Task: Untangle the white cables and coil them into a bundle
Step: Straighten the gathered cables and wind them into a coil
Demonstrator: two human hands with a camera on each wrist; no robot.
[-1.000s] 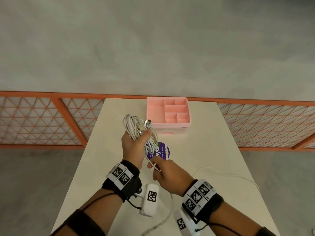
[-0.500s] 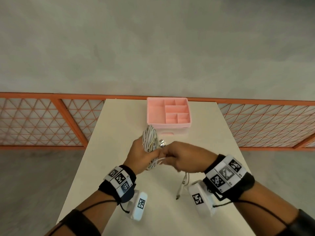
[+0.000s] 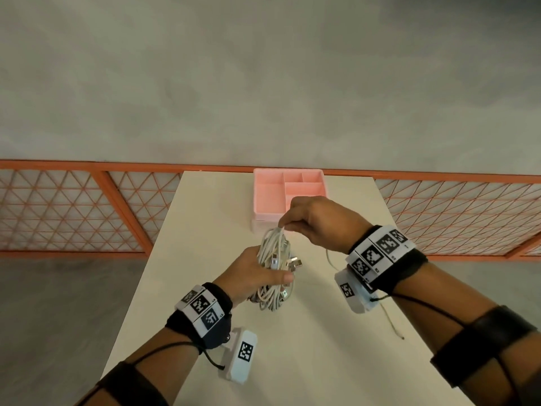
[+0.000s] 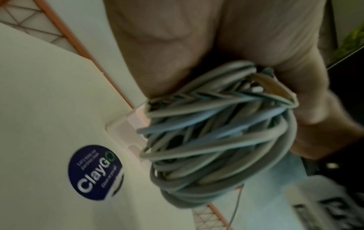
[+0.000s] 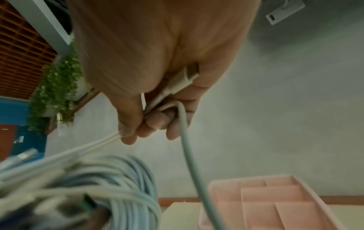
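A bundle of coiled white cables (image 3: 273,268) hangs above the table, gripped round its middle by my left hand (image 3: 257,276); several USB plugs stick out of it. The left wrist view shows the cable bundle (image 4: 216,137) close up under my left hand (image 4: 197,46). Above and to the right, my right hand (image 3: 310,221) pinches a loose cable end (image 3: 281,228) at the top of the coil. In the right wrist view my right hand (image 5: 157,87) holds a cable end with its plug (image 5: 177,87) in curled fingers, above the bundle (image 5: 94,186).
A pink compartment tray (image 3: 272,194) stands at the table's (image 3: 205,230) far edge, just behind my right hand. A thin loose cable (image 3: 389,320) trails on the table to the right. A round blue sticker (image 4: 94,172) lies on the tabletop. Orange lattice railing (image 3: 73,209) flanks the table.
My right hand has moved up and away from my left hand, drawing a cable end over the top of the coil. The bundle has tilted lower in my left hand.
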